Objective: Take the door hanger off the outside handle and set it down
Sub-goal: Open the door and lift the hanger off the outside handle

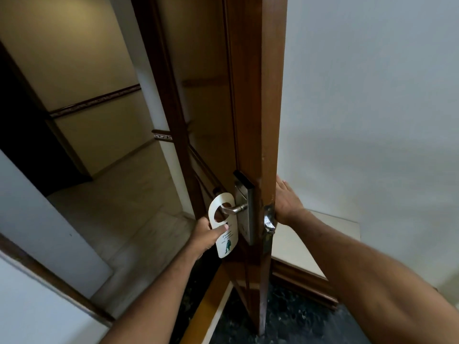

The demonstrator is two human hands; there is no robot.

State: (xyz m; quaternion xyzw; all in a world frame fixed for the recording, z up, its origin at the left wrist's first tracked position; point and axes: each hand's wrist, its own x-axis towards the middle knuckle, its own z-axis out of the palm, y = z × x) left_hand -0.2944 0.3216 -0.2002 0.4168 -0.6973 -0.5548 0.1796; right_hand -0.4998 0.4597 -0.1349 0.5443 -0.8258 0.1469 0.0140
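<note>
A white door hanger [224, 240] with green print hangs by its hole on the metal outside handle [234, 208] of the brown wooden door [255, 108]. My left hand [207, 238] pinches the hanger just below its hole, thumb on the front face. Behind the door's edge, my right hand [288, 201] rests on the door's inner side near the latch plate [269, 219]; its fingers are partly hidden, and I cannot see whether it grips the inside handle.
The door stands partly open, edge toward me. A steel lock plate [244, 207] carries the handle. A corridor with a pale tiled floor [129, 219] lies beyond the dark wooden door frame [171, 108]. A white wall [372, 120] and dark floor [298, 319] are on the right.
</note>
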